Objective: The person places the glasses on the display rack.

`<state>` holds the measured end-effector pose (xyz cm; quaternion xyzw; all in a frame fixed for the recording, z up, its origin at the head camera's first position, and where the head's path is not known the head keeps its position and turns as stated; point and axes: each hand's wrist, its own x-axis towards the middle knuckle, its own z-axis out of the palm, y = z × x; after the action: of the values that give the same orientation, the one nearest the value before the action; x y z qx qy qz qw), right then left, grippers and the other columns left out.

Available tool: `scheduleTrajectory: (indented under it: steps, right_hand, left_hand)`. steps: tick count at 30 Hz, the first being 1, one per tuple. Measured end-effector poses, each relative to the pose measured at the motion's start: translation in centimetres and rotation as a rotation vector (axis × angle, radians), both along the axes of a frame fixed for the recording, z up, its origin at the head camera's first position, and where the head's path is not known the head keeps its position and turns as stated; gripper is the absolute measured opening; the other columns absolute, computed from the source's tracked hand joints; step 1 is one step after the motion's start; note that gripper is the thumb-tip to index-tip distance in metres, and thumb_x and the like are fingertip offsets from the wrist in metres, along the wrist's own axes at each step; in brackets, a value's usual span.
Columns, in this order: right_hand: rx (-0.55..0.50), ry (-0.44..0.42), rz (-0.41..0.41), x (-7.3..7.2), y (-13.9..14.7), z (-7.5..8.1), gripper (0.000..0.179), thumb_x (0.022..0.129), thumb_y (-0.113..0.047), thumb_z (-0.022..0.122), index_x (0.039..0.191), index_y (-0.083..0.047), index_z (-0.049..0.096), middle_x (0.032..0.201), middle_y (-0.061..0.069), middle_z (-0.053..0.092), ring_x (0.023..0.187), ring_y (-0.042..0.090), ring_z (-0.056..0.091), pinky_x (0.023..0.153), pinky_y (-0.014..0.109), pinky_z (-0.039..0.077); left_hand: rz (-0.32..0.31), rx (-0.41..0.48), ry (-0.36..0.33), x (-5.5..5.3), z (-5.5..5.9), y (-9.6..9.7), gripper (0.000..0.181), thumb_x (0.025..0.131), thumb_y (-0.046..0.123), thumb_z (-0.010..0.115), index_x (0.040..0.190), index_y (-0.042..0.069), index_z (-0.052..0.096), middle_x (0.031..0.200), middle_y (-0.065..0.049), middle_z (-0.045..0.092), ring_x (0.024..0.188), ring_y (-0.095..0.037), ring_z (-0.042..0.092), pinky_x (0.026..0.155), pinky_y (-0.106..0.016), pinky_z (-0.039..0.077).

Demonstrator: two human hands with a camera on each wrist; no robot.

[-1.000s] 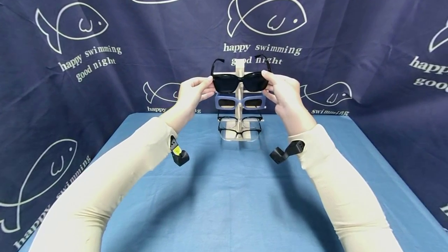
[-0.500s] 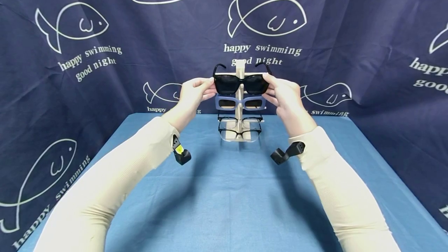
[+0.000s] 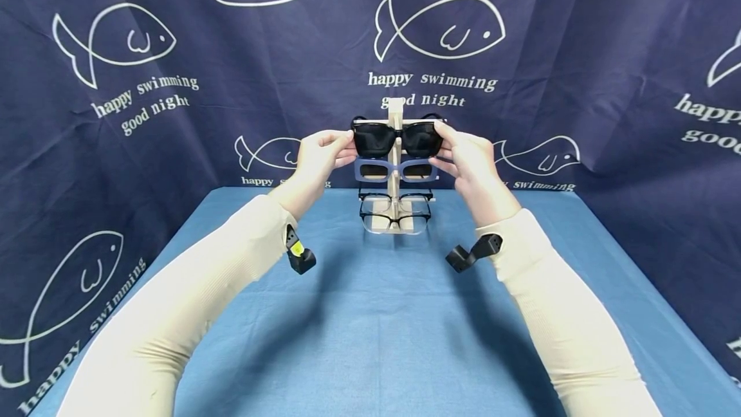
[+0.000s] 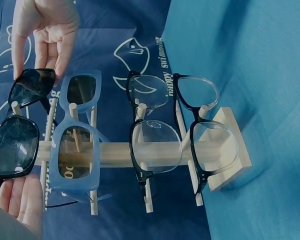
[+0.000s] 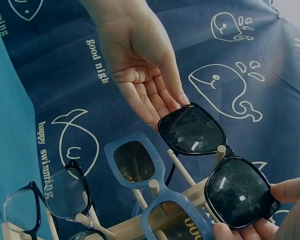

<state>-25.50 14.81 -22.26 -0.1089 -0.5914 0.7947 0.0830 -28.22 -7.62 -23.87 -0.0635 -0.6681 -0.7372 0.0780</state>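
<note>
Black sunglasses [image 3: 373, 140] sit across the top rung of a wooden eyewear stand [image 3: 395, 107], lenses facing me. My left hand [image 3: 317, 158] pinches their left outer edge between thumb and fingers. At the opposite end my right hand [image 3: 470, 163] pinches the right edge. Just under them, blue-framed sunglasses [image 3: 373, 170] rest on the stand. Lower down are two pairs of clear-lensed glasses: an upper pair [image 4: 150, 145] and a lower pair [image 4: 215, 142], both with dark upper rims. In the head view the black temples lie mostly hidden behind the lenses.
A blue cloth [image 3: 370, 327] covers the table beneath the stand. Behind hangs a navy curtain [image 3: 301, 50] with white fish drawings and lettering. Small black cameras are strapped at the left wrist [image 3: 300, 256] and the right wrist [image 3: 471, 253].
The black sunglasses have come down slightly onto the top rung, and their temples have tipped down behind the lenses. Both hands keep their grip and shift only a little.
</note>
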Motion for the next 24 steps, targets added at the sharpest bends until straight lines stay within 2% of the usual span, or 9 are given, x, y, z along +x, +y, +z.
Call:
scheduleTrajectory:
  steps: [4,8,11,15,19,22,24]
  right_hand:
    - [-0.009,-0.004,0.011,0.0,0.2,-0.1,0.033,0.085,-0.028,0.075,0.109,-0.007,0.066,0.069,-0.004,0.070,0.068,0.010,0.067,0.070,0.023,0.062]
    - [-0.014,-0.013,0.035,0.2,0.5,-0.1,0.044,0.087,-0.029,0.073,0.120,-0.003,0.063,0.070,-0.002,0.070,0.067,0.009,0.067,0.074,0.023,0.062]
    - [-0.021,-0.011,0.048,0.4,0.8,-0.1,0.051,0.088,-0.028,0.071,0.128,0.001,0.058,0.073,-0.001,0.069,0.068,0.010,0.068,0.075,0.022,0.062]
    - [-0.032,0.002,0.053,0.6,1.0,-0.2,0.053,0.089,-0.026,0.070,0.131,0.003,0.055,0.076,0.000,0.069,0.069,0.010,0.068,0.076,0.022,0.061]
    - [-0.032,-0.003,0.061,1.0,1.0,-0.1,0.052,0.090,-0.023,0.070,0.133,0.001,0.053,0.100,0.006,0.069,0.078,0.013,0.067,0.084,0.023,0.060]
    - [-0.042,-0.004,0.066,1.5,1.1,0.0,0.051,0.091,-0.019,0.067,0.136,-0.001,0.051,0.126,0.014,0.062,0.096,0.017,0.066,0.095,0.027,0.055]
    - [-0.059,0.005,0.066,1.7,1.2,0.0,0.051,0.092,-0.016,0.065,0.138,-0.001,0.050,0.137,0.016,0.056,0.110,0.020,0.063,0.102,0.029,0.051]
  left_hand:
    - [-0.001,-0.002,0.002,0.1,0.0,0.1,0.021,0.093,0.012,0.065,0.103,-0.006,0.066,0.075,-0.002,0.068,0.067,-0.009,0.069,0.083,-0.033,0.061]
    - [-0.007,0.006,0.004,0.1,-0.3,0.0,0.022,0.093,0.012,0.065,0.106,-0.007,0.066,0.077,-0.002,0.069,0.070,-0.011,0.070,0.086,-0.035,0.060]
    - [-0.008,0.016,0.005,0.1,-0.5,-0.2,0.024,0.093,0.011,0.065,0.109,-0.007,0.065,0.084,-0.006,0.072,0.079,-0.015,0.071,0.091,-0.037,0.059]
    - [0.002,0.026,0.023,0.2,-0.9,-0.7,0.028,0.093,0.010,0.064,0.114,-0.008,0.064,0.100,-0.016,0.072,0.093,-0.022,0.071,0.094,-0.037,0.057]
    - [0.014,0.033,0.049,0.3,-1.5,-1.2,0.031,0.094,0.009,0.063,0.118,-0.010,0.062,0.116,-0.026,0.066,0.094,-0.017,0.070,0.093,-0.033,0.057]
    - [0.029,0.034,0.060,0.4,-2.0,-1.6,0.033,0.094,0.010,0.063,0.121,-0.009,0.061,0.121,-0.027,0.063,0.091,-0.012,0.069,0.093,-0.030,0.057]
    - [0.043,0.037,0.064,0.5,-2.3,-1.8,0.033,0.094,0.010,0.064,0.122,-0.008,0.061,0.121,-0.025,0.064,0.091,-0.010,0.068,0.093,-0.028,0.057]
